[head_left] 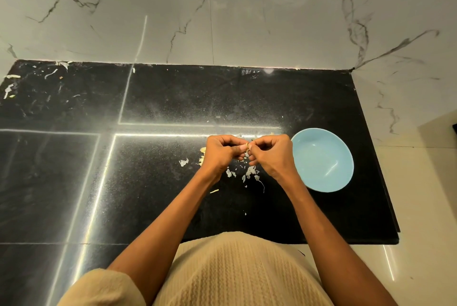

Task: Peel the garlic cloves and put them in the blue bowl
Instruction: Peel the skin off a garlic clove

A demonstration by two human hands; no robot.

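Fingers [243, 148] of both hands pinching mostly hidden garlic clove [247, 146], blue bowl [322, 159] beside

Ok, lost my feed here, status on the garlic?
Left hand and right hand both pinching one clove. Blue bowl looks empty. Peel scraps under hands, nothing blocking.

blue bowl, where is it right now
In the head view the blue bowl sits on the black counter, right of centre, just beside the right hand and near the counter's right edge.
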